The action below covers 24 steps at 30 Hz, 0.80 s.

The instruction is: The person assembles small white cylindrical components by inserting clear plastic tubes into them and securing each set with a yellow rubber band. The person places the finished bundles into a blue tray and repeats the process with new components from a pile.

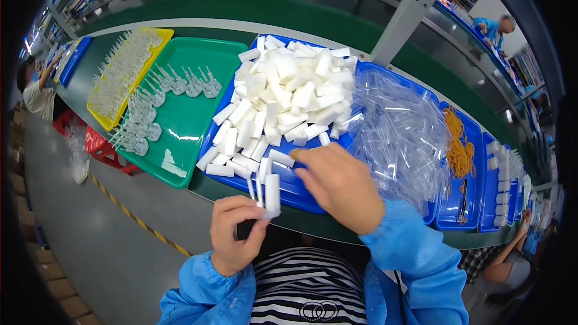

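Note:
In my left hand (232, 232) is a small clear plastic piece with upright prongs (259, 191), pinched between thumb and fingers. A white foam cylinder (272, 191) stands upright on one side of it, and another white piece is just behind. My right hand (348, 186) reaches over the near part of a blue tray (295, 189), its fingertips closed on the end of a white foam cylinder (281, 157). Behind that, a heap of white foam cylinders (283, 90) fills the tray. My right fingertips are partly hidden by the hand itself.
Left are a green tray (192, 114) with several clear pronged pieces (153, 96) and a yellow tray (160, 36) full of similar ones. Clear plastic tubes (400, 144) and orange rubber bands (459, 144) lie to the right. A metal post (409, 15) rises behind the trays. Other people work nearby.

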Available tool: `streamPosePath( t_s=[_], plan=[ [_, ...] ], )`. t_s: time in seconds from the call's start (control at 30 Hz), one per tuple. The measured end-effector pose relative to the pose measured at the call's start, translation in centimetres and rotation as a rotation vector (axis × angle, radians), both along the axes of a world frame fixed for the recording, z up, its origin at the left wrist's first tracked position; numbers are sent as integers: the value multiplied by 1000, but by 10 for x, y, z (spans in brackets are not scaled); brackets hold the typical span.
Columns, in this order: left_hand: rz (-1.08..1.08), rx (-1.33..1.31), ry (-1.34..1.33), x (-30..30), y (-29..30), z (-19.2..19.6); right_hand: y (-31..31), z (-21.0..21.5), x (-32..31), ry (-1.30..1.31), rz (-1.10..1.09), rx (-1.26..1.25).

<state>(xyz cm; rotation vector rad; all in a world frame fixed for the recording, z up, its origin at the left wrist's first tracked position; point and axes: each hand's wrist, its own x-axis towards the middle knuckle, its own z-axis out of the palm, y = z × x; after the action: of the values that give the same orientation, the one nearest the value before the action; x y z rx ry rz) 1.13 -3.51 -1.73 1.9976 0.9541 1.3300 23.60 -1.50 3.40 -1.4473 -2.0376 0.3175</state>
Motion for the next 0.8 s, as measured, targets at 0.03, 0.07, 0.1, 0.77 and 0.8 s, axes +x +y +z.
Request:
streamPosePath(
  t_s=[0.03, 0.07, 0.1, 0.77, 0.8],
  plan=[
    [19, -19, 0, -1, 1, -4, 7, -4, -6, -135, 27, 40],
    [32, -26, 2, -2, 2, -5, 12, -9, -13, -271, 51, 78],
    [45, -30, -2, -3, 2, -6, 16, -16, -20, -324, 42, 74],
    [-286, 199, 160, 10, 9, 26, -14, 21, 9, 909, -223, -396],
    [-286, 199, 161, 12, 9, 27, -17, 17, 11, 832, -206, -367]
  ],
)
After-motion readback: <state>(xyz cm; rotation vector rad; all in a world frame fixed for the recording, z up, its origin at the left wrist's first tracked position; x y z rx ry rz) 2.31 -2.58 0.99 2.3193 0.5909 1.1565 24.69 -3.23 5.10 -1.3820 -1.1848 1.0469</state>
